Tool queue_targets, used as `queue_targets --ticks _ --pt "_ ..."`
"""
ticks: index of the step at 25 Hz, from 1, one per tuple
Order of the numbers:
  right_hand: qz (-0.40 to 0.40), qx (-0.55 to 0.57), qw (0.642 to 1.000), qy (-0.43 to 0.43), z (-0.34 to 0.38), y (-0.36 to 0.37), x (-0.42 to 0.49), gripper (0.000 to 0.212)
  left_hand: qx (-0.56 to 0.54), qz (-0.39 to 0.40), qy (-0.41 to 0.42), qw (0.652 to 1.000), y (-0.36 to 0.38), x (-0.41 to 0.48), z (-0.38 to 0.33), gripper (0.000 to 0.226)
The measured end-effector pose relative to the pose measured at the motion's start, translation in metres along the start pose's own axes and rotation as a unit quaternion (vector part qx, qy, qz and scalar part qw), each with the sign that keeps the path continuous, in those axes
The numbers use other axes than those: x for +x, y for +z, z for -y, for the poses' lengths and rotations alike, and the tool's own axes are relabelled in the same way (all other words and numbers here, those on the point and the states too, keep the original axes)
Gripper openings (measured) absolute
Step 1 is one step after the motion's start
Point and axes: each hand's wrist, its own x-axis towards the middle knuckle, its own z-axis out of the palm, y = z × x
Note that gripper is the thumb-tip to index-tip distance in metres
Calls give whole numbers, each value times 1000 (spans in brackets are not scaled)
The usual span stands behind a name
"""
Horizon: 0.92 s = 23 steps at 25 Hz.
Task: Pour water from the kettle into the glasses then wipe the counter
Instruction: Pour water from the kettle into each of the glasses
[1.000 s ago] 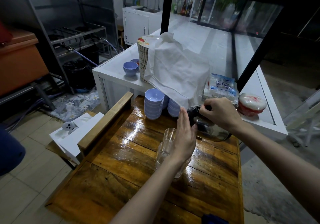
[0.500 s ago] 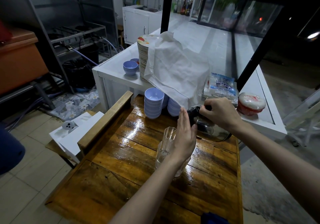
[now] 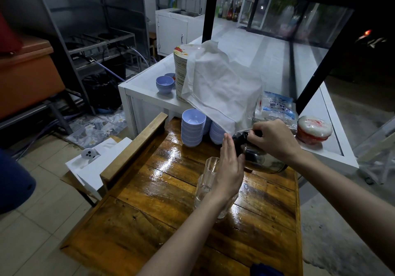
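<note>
Right hand (image 3: 275, 140) grips kettle (image 3: 256, 158) handle, 1 o'clock of glasses (image 3: 210, 168); left hand (image 3: 228, 168) flat, fingers straight, against them. Glasses likely fragile and slippery: hold low.

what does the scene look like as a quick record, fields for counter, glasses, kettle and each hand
counter: wooden, wet and glossy
glasses: clear, upright on the counter, count unclear
kettle: metal, right of the glasses
left hand: flat, fingers straight, between glasses and kettle
right hand: grips the kettle's dark handle
pouring: no stream visible
</note>
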Motion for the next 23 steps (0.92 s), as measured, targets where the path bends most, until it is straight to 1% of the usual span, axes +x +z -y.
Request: queue_targets --ticks 4,11,19,23 --pt "-3 9 1000 6 -2 2 -2 37 0 1 0 1000 -1 0 1 64" --pt "-19 60 996 58 -9 4 -11 34 21 3 15 1000 -2 5 -4 61" --pt "-39 136 975 169 -29 8 -35 33 63 29 50 996 6 21 -9 57" --pt "-54 208 947 238 -45 9 -59 35 103 73 82 989 18 28 -17 57"
